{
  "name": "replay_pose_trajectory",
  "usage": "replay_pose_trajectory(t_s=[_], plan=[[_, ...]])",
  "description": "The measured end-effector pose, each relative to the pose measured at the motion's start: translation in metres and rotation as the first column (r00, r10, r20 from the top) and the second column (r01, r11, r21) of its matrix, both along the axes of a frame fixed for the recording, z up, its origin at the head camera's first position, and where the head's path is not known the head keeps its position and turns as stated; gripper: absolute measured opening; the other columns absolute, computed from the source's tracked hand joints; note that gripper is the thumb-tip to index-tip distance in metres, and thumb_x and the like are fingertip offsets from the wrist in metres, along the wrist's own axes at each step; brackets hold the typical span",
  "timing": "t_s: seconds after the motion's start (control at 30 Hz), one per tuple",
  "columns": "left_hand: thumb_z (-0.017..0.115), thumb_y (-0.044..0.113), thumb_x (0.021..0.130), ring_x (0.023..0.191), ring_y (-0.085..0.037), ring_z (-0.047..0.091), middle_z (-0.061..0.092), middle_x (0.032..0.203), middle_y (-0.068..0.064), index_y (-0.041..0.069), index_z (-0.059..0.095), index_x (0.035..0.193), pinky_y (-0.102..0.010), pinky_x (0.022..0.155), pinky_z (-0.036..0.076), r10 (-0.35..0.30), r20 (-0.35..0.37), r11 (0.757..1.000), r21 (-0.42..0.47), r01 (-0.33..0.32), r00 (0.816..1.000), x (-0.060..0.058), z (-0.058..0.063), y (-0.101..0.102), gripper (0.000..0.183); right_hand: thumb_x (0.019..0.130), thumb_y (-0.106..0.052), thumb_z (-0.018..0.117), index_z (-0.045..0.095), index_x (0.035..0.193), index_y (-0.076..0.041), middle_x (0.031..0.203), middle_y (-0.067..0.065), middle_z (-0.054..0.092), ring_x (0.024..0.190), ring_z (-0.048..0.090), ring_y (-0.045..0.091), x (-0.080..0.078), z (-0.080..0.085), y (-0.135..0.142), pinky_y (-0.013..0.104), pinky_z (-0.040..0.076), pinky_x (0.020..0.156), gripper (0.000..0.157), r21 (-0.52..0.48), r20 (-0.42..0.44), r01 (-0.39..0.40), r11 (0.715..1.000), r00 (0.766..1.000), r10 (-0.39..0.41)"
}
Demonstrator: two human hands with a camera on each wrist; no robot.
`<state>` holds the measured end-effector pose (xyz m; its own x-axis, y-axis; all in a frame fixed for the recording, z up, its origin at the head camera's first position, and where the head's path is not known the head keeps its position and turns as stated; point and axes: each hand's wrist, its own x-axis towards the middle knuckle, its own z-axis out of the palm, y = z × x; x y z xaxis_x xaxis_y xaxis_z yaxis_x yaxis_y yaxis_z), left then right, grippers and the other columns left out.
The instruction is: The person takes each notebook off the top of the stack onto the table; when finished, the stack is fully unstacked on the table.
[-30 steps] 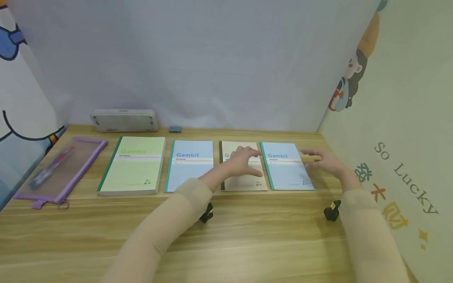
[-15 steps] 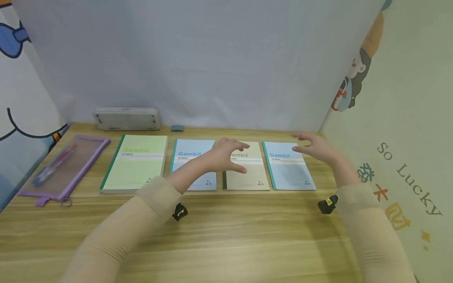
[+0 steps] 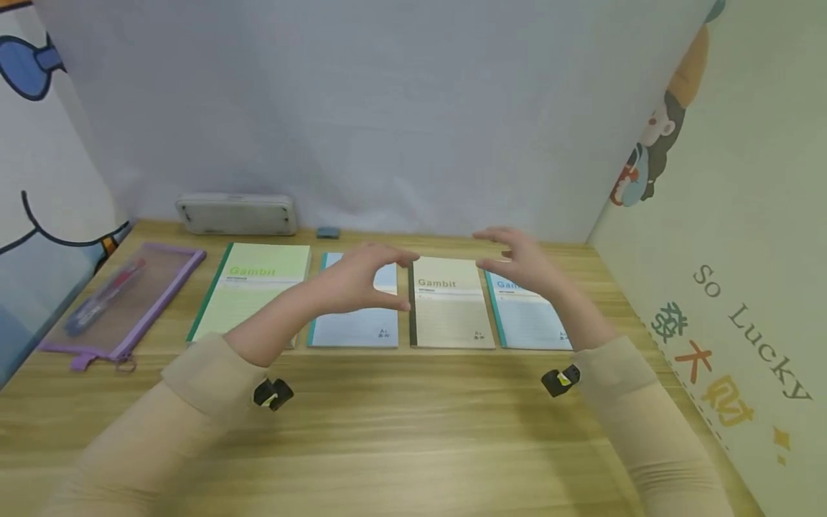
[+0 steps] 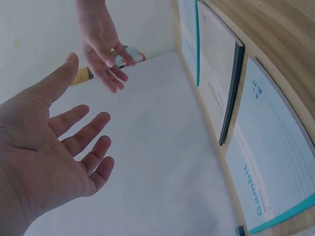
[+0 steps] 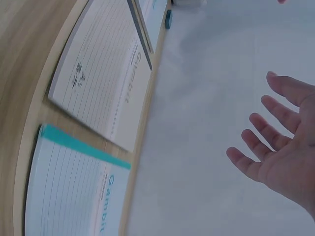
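My left hand (image 3: 345, 283) hovers above a blue notebook (image 3: 354, 330) in the head view, thumb and fingers spread apart around nothing. Over the top left part of another blue notebook (image 3: 533, 323), at the right end of the row, my right hand (image 3: 526, 266) hangs with parted fingers and holds nothing. Between the two lies a beige notebook (image 3: 452, 305) with a dark spine. A thicker green notebook (image 3: 248, 294) lies to the left, partly covered by my left forearm. Both wrist views show the palms (image 4: 49, 162) bare, apart from the notebooks.
A purple-edged mesh pouch (image 3: 138, 301) with pens inside lies at the table's left. At the back stand a whitish case (image 3: 237, 215) and a small blue-grey block (image 3: 328, 233). A white sheet (image 3: 400, 122) rises behind, and a printed wall (image 3: 730, 237) borders the right side.
My left hand has moved left from the beige notebook to the blue one. My right hand has moved left and slightly back over the right-hand notebook. The notebooks stay in their row.
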<state>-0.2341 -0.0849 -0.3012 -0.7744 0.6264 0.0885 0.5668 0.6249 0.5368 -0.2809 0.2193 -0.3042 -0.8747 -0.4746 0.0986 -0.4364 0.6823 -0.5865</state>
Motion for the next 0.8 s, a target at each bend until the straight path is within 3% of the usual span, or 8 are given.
replay_pose_trajectory(t_s=[0.13, 0.37, 0.57, 0.8], plan=[[0.073, 0.042, 0.081, 0.129, -0.027, 0.037, 0.053, 0.133, -0.004, 0.018, 0.041, 0.143, -0.05, 0.108, 0.026, 0.027, -0.006, 1.0, 0.013, -0.027, 1.0, 0.004, 0.002, -0.025, 0.074, 0.093, -0.023, 0.062, 0.047, 0.139, -0.011, 0.144, 0.011, 0.04, 0.133, 0.035, 0.031, 0.006, 0.002, -0.025, 0.051, 0.035, 0.105, 0.05, -0.043, -0.05, -0.021, 0.999, 0.999, 0.018], [0.07, 0.047, 0.081, 0.129, -0.031, 0.032, 0.05, 0.135, -0.006, 0.018, 0.04, 0.144, -0.056, 0.101, 0.032, 0.155, -0.002, 0.987, 0.036, -0.155, 0.988, 0.008, -0.006, -0.076, 0.076, 0.092, -0.025, 0.062, 0.048, 0.138, -0.012, 0.141, 0.007, 0.046, 0.131, 0.039, 0.026, 0.013, 0.001, -0.073, 0.048, 0.038, 0.103, 0.049, -0.036, -0.108, -0.055, 0.998, 0.993, 0.051], [0.068, 0.042, 0.085, 0.129, -0.037, 0.03, 0.048, 0.138, -0.012, 0.013, 0.042, 0.143, -0.059, 0.101, 0.029, 0.241, -0.064, 0.97, 0.057, -0.237, 0.968, 0.008, -0.014, -0.112, 0.069, 0.092, -0.028, 0.062, 0.047, 0.139, -0.013, 0.143, 0.005, 0.045, 0.133, 0.038, 0.023, 0.016, -0.007, -0.117, 0.042, 0.038, 0.104, 0.052, -0.018, -0.092, -0.089, 0.996, 0.992, 0.087], [0.065, 0.046, 0.086, 0.134, -0.045, 0.024, 0.039, 0.145, -0.018, 0.014, 0.038, 0.145, -0.065, 0.101, 0.022, 0.333, -0.078, 0.943, 0.033, -0.331, 0.94, 0.0, -0.036, -0.153, 0.072, 0.09, -0.033, 0.064, 0.042, 0.142, -0.012, 0.146, 0.005, 0.042, 0.135, 0.036, 0.023, 0.017, -0.021, -0.157, 0.039, 0.038, 0.105, 0.06, -0.032, -0.034, -0.124, 0.992, 0.992, 0.123]])
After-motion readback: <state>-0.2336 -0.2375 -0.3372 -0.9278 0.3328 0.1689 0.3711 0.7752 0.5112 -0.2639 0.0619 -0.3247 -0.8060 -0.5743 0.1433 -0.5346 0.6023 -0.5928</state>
